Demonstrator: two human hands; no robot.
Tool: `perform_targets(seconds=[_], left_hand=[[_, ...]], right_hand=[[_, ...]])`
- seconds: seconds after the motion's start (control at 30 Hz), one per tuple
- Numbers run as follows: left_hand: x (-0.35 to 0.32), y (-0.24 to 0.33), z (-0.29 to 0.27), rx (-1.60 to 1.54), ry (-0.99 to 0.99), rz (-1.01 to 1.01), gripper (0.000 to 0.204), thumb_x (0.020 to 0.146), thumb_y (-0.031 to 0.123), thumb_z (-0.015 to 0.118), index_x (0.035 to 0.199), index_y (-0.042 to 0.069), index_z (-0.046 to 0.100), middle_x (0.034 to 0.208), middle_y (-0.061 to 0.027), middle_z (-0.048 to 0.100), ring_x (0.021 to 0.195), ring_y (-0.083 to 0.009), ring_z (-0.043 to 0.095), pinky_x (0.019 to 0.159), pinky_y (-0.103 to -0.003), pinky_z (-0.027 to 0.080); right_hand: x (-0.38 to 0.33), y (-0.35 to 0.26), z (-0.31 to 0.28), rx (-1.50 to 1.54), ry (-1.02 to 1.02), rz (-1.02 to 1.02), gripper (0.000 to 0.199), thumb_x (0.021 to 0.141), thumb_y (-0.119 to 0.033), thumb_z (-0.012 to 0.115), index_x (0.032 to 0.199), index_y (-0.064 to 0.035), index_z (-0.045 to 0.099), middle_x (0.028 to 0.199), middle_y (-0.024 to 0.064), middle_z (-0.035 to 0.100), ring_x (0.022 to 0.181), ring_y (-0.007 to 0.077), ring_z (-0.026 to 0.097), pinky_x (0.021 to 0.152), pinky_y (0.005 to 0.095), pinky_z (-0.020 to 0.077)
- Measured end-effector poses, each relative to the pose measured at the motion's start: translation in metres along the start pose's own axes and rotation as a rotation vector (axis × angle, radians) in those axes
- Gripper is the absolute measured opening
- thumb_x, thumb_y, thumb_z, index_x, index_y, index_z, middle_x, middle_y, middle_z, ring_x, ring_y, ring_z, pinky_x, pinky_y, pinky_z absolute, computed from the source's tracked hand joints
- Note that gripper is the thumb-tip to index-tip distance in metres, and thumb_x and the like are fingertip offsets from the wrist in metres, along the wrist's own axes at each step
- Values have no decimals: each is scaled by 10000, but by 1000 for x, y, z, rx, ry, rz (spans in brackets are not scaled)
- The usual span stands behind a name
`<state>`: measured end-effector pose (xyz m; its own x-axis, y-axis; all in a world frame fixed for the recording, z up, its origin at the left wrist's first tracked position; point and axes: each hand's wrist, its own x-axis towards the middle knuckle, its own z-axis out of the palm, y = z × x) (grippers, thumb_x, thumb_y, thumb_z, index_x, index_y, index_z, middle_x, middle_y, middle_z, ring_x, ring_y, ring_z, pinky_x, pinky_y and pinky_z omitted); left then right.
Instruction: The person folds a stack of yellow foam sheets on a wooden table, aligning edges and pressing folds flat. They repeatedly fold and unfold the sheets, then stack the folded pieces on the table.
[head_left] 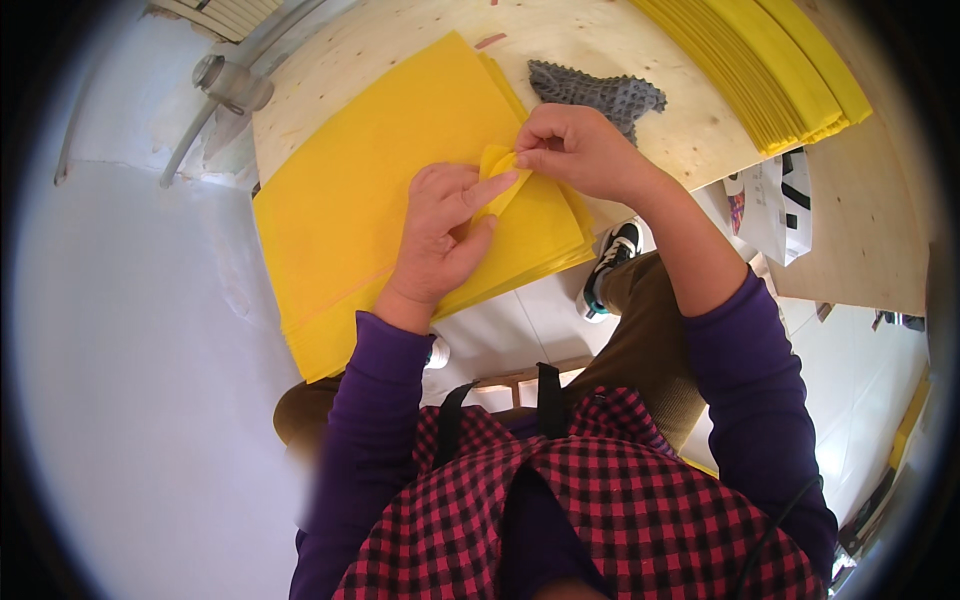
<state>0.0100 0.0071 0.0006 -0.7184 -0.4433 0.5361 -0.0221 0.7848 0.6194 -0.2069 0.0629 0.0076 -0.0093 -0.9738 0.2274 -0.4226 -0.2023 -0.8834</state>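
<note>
Two bare hands at work over a stack of yellow sheets, seen from above. The stack (350, 210) lies obliquely on a pale wooden surface (350, 60), its near corner jutting past the edge above the person's thigh. Near the right side of the stack, on its top, a small yellow fold (487, 207) stands raised; whether it belongs to the uppermost sheet cannot be told. The right hand (572, 150) pinches the upper end of the fold between thumb and index finger, the other fingers curled. The left hand (440, 230) rests over the stack, its index finger extended across the fold toward the right fingertips and its thumb set apart, lower down; whether it grips the material cannot be told. Just beyond the right hand lies a crumpled grey cloth (590, 92) with a bumpy texture and a jagged edge. At upper right, a second pile (740, 70) of yellow folded material reaches the edge of the surface; below it is a white bag (780, 210) with dark markings. The person wears purple sleeves (745, 350) and a red-and-black checked apron (640, 490).
</note>
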Motion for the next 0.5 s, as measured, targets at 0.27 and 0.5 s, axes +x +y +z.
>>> perform_targets(seconds=[0.27, 0.5], left_hand=[[3, -8, 1, -22, -13, 37, 271, 674, -30, 579, 849, 110, 732, 786, -75, 639, 873, -299, 598, 896, -405, 392], [2, -5, 1, -46, 10, -48, 246, 684, -31, 575, 831, 95, 726, 738, -85, 634, 875, -313, 606, 890, -399, 416]], right_hand=[[2, 9, -13, -52, 147, 48, 188, 799, -183, 704, 880, -17, 674, 830, 94, 646, 738, 205, 601, 689, 304, 482], [-7, 42, -51, -506, 169, 267, 274, 771, -179, 748, 991, -47, 651, 909, 48, 614, 799, 175, 568, 713, 306, 464]])
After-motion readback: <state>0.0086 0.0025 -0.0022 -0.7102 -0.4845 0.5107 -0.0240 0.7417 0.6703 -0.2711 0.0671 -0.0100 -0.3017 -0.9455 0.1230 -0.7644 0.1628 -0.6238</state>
